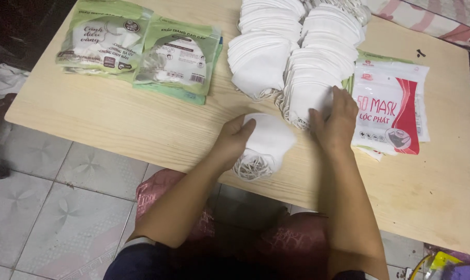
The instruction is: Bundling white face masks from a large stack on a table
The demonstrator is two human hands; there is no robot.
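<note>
While left hand (pixel 234 139) touches it, mask (pixel 268 140) lies rightward

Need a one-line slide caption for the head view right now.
Left hand on a small pile of white masks, right hand on a fanned stack.

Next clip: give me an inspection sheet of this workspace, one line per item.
Surface: light wooden table, low over a tiled floor.
Job's things: small pile of white masks under the left hand; two long rows of stacked masks, the right hand on the nearer row's end.
Clutter: green mask packets far left; red-and-white packets at right.
Grippers: both hands bare, fingers resting on masks.
Cables: nothing seen.
Surroundings: patterned cloth beyond the table.
</note>
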